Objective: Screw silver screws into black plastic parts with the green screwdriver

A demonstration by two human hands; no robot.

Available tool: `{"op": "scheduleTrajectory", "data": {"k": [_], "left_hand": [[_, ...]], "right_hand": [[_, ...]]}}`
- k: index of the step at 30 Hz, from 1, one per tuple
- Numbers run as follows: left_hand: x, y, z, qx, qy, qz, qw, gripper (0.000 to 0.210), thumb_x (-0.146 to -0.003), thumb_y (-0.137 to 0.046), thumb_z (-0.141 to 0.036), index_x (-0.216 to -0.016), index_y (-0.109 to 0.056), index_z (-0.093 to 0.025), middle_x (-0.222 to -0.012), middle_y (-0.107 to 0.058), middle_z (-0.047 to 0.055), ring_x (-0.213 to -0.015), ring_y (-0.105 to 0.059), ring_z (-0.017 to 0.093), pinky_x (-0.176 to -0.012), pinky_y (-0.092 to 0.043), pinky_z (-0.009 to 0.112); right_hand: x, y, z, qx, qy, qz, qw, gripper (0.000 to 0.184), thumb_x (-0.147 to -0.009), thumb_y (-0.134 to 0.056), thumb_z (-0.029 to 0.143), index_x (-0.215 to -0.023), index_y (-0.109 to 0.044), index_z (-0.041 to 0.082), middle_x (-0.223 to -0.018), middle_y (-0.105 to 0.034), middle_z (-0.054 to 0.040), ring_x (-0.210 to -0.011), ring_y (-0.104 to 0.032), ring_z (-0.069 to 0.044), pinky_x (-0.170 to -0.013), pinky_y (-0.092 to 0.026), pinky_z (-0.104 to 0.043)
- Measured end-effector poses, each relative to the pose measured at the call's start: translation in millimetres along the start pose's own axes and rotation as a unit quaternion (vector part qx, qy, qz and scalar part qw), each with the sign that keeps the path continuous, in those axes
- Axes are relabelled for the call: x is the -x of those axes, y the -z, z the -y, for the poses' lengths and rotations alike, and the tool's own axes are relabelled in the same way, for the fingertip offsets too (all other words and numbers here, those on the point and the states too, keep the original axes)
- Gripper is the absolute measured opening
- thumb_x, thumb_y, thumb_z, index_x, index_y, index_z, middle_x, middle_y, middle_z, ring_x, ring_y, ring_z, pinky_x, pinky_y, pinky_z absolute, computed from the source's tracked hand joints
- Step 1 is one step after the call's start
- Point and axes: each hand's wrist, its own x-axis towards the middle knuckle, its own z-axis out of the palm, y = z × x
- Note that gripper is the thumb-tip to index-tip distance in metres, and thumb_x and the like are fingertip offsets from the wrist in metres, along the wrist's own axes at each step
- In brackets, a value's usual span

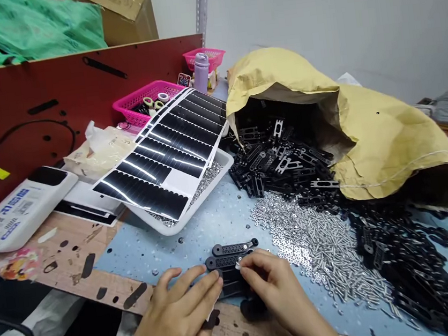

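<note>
Matt plastic bars (233, 249), shiny screws (339, 254)

The person's bare left hand (179, 310) is turned back-up, fingers extended. Close by, the bare right hand (274, 276) pinches thumb against forefinger, knuckles bent.

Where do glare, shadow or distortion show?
All head view: white glare streaks across the black-striped sheets; glints on the loose metal nuts; deep shadow inside the yellow sack; apparent wide-angle stretch toward the edges; white piece in the right hand too small to identify.
</note>
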Motion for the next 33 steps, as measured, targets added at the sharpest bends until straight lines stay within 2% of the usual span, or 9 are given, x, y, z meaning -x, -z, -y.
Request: {"op": "scheduleTrajectory", "data": {"k": [6, 12, 16, 19, 22, 25, 29, 31, 33], "left_hand": [[-4, -2.0, 2, -0.002, -0.017, 0.011, 1.000, 0.059, -0.077, -0.047, -0.005, -0.134, -0.047, -0.022, -0.131, -0.057, -0.001, -0.117, -0.045, 0.023, -0.100, -0.019, 0.039], [-10, -0.2, 2, 0.002, -0.015, 0.013, 1.000, 0.063, -0.073, -0.046, -0.003, -0.133, -0.048, -0.022, -0.125, -0.060, -0.001, -0.113, -0.046, 0.023, -0.102, -0.015, 0.040], [-16, 12.4, 1, 0.055, 0.019, 0.013, 0.998, 0.058, -0.074, -0.046, -0.005, -0.129, -0.051, -0.023, -0.128, -0.056, 0.001, -0.117, -0.044, 0.024, -0.098, -0.030, 0.037], [-19, 21.4, -2, 0.128, 0.041, 0.010, 0.991, 0.059, -0.076, -0.044, -0.006, -0.133, -0.048, -0.022, -0.132, -0.053, 0.004, -0.117, -0.047, 0.025, -0.094, -0.043, 0.036], [-19, 23.5, -6, 0.178, 0.065, -0.004, 0.982, 0.061, -0.082, -0.038, -0.007, -0.139, -0.039, -0.027, -0.138, -0.048, 0.003, -0.121, -0.047, 0.024, -0.093, -0.049, 0.035], [-16, 18.3, -7, 0.220, 0.127, -0.013, 0.967, 0.056, -0.091, -0.030, -0.012, -0.143, -0.032, -0.032, -0.143, -0.042, 0.001, -0.126, -0.045, 0.024, -0.095, -0.049, 0.038], [-7, 10.8, 3, 0.239, 0.241, -0.063, 0.938, 0.049, -0.096, -0.026, -0.017, -0.144, -0.031, -0.029, -0.143, -0.042, 0.003, -0.123, -0.048, 0.023, -0.094, -0.049, 0.037], [-4, 9.3, 8, 0.180, 0.225, -0.075, 0.955, 0.047, -0.094, -0.034, -0.018, -0.139, -0.038, -0.028, -0.144, -0.041, 0.002, -0.126, -0.044, 0.024, -0.098, -0.043, 0.039], [-1, 8.2, 11, 0.100, 0.159, -0.062, 0.980, 0.048, -0.088, -0.043, -0.016, -0.134, -0.045, -0.028, -0.141, -0.045, 0.000, -0.127, -0.040, 0.026, -0.102, -0.032, 0.042]], "right_hand": [[-3, -2, 3, 0.026, -0.033, 0.038, 0.998, 0.015, -0.079, -0.052, 0.013, -0.072, -0.064, 0.019, -0.069, -0.061, -0.0009, -0.062, -0.056, -0.014, -0.056, -0.041, -0.025], [1, -2, -1, 0.089, -0.078, 0.034, 0.992, 0.012, -0.077, -0.054, 0.015, -0.084, -0.046, 0.021, -0.060, -0.053, 0.0034, -0.050, -0.050, -0.013, -0.047, -0.038, -0.024], [8, 5, 12, 0.199, 0.028, -0.020, 0.979, 0.019, -0.080, -0.057, 0.022, -0.096, -0.048, 0.020, -0.081, -0.059, -0.0054, -0.066, -0.057, -0.019, -0.056, -0.044, -0.029], [11, 1, 30, 0.116, 0.176, 0.046, 0.977, 0.023, -0.083, -0.050, 0.014, -0.106, -0.049, 0.021, -0.096, -0.060, -0.0074, -0.084, -0.058, -0.020, -0.070, -0.048, -0.030], [13, -8, 41, 0.054, 0.217, 0.103, 0.969, 0.017, -0.084, -0.044, 0.008, -0.094, -0.052, 0.020, -0.084, -0.061, -0.0040, -0.078, -0.058, -0.017, -0.068, -0.048, -0.027], [14, -10, 39, -0.010, 0.175, 0.095, 0.980, 0.014, -0.084, -0.048, 0.010, -0.091, -0.053, 0.020, -0.079, -0.061, -0.0016, -0.070, -0.057, -0.014, -0.063, -0.047, -0.025], [9, -6, 25, -0.064, 0.105, -0.007, 0.992, 0.012, -0.087, -0.049, 0.017, -0.089, -0.060, 0.022, -0.081, -0.061, -0.0021, -0.073, -0.059, -0.015, -0.062, -0.048, -0.025], [4, -8, 16, -0.095, 0.024, -0.040, 0.994, 0.012, -0.087, -0.052, 0.024, -0.085, -0.063, 0.021, -0.078, -0.059, -0.0023, -0.067, -0.058, -0.015, -0.056, -0.048, -0.024], [-2, -13, 8, -0.136, -0.057, -0.036, 0.988, 0.014, -0.083, -0.056, 0.031, -0.082, -0.064, 0.020, -0.072, -0.056, -0.0013, -0.058, -0.055, -0.014, -0.049, -0.047, -0.023]]}}
